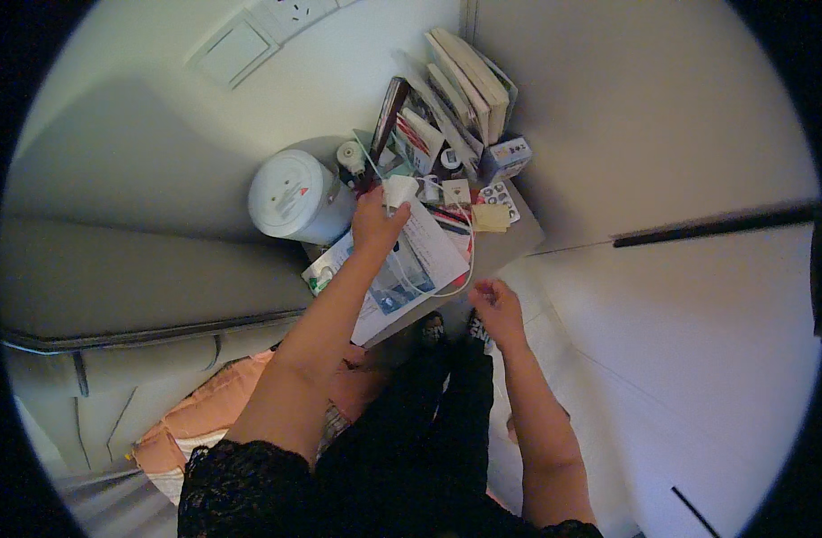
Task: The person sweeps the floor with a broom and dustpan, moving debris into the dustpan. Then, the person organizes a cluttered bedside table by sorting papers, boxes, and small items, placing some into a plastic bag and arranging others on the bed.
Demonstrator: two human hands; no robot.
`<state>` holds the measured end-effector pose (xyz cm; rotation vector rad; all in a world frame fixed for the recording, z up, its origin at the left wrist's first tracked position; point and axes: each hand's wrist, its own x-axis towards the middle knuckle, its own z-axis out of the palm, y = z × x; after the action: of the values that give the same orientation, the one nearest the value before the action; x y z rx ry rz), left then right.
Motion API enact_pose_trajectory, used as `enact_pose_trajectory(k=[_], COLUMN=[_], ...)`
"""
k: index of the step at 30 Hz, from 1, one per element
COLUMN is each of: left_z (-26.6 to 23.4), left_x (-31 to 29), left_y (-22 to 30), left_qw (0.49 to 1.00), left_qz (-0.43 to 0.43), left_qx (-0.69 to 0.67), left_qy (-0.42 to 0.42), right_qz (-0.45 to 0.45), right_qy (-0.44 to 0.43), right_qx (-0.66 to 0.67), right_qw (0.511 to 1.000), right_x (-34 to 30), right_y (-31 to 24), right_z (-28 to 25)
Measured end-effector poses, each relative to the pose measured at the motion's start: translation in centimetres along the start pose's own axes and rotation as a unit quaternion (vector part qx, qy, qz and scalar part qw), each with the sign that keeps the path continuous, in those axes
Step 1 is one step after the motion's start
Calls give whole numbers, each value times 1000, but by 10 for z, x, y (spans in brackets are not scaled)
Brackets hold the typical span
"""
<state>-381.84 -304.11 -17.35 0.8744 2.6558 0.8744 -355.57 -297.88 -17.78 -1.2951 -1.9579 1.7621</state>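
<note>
My left hand (375, 222) reaches over the small corner table and is closed around a white, block-shaped charger (399, 190). A thin white cable (472, 249) loops from near the charger around to the right, over a printed sheet (433, 247) with a blue picture. Just off the table's front edge, my right hand (499, 309) has its fingers curled together, close to the cable's loop. Whatever may be between those fingers is too small to make out. Beside my left hand stands a white lidded canister (294, 195).
Several books (469, 85) lean upright in the back corner, beside a small blue-and-white box (506, 160). A blister pack (501, 199) and a yellow notepad (491, 218) lie on the right of the table (510, 247). Wall switches (236, 52) sit above; orange bedding (209, 403) lies lower left.
</note>
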Motion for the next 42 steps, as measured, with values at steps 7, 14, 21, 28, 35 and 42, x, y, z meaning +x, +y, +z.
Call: enact_pose_trajectory(k=[7, 14, 21, 28, 35, 42], left_z=[-87, -165, -217, -263, -335, -438], left_x=[-80, -134, -168, -231, -272, -294], left_y=[25, 32, 37, 84, 91, 31], left_qw=[892, 747, 641, 488, 303, 353], left_qz=[93, 50, 87, 115, 202, 312], left_qx=[-442, -662, -761, -839, -864, -848], left_qy=[-12, -25, -47, -210, -347, -243], right_qz=[-234, -275, -362, -202, -511, -134], right_qy=[206, -185, -219, 50, 173, 44], right_qx=[-133, -46, -80, -74, -194, -105], right_qw=[941, 942, 903, 975, 819, 984], right_x=[30, -81, -128, -178, -178, -140], right_y=[-27, -121, -133, -115, -92, 28], right_z=[51, 102, 79, 115, 75, -16])
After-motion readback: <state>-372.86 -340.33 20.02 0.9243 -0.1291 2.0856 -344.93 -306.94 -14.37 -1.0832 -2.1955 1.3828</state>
